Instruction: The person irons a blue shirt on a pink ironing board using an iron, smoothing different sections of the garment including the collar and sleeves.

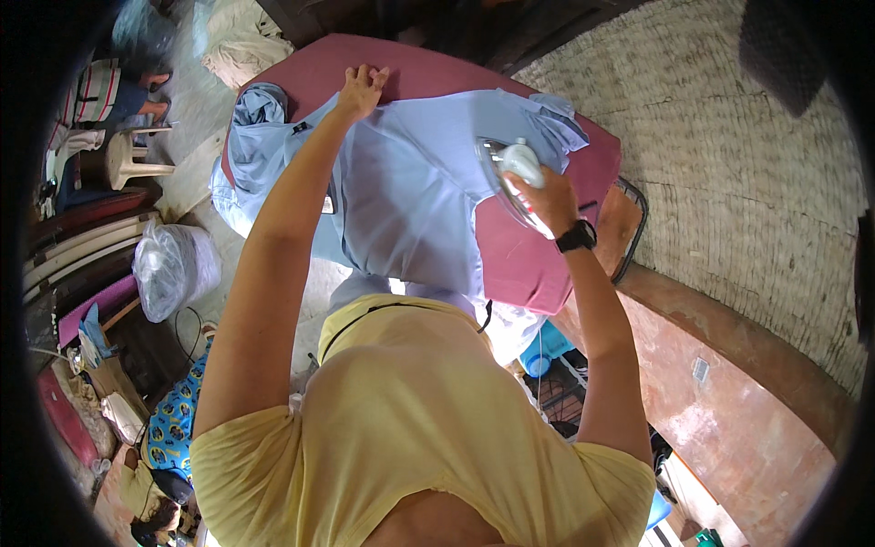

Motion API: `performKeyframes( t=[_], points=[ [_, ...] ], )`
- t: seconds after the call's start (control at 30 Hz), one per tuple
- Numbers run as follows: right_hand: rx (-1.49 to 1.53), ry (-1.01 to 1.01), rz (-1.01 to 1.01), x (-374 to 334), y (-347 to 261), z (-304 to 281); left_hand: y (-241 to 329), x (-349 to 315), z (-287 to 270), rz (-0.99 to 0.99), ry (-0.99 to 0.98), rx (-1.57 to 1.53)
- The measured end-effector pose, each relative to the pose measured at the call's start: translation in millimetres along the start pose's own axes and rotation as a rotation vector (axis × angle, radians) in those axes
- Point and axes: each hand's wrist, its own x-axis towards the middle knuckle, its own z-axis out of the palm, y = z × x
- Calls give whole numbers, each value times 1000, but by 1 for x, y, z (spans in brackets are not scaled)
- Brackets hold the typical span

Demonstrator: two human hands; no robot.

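A light blue shirt lies spread over a dark red ironing board, with part of it bunched at the left end and hanging over the near edge. My right hand is wrapped round the handle of a white and silver clothes iron. The iron is at the right part of the shirt, slightly blurred; whether its plate touches the cloth is hard to tell. At the far edge of the shirt, my left hand rests with its fingers apart and a little bent. It appears to hold nothing.
A woven wall and a pinkish ledge border the right side. Left of the board are a clear plastic bag, a plastic chair and a seated person's legs. Pale cloth is heaped at the far left.
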Motion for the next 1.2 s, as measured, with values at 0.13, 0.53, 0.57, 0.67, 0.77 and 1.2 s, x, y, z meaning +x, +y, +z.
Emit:
performKeyframes(
  t=[0.13,0.53,0.57,0.67,0.77,1.2],
  points=[
    [-10,200,90,8,8,-6,0,2,2,27,-20,11],
    [-7,-56,54,99,-34,16,-17,0,10,61,43,121],
    [-6,-82,73,79,-34,5,-17,-1,9,23,24,90],
    [20,2,155,9,12,-5,1,6,4,-8,-23,134],
    [227,-118,214,-63,35,-40,-31,13,16,52,-51,271],
    [-50,491,784,-105,229,-99,187,32,10,60,199,-407]
  ],
)
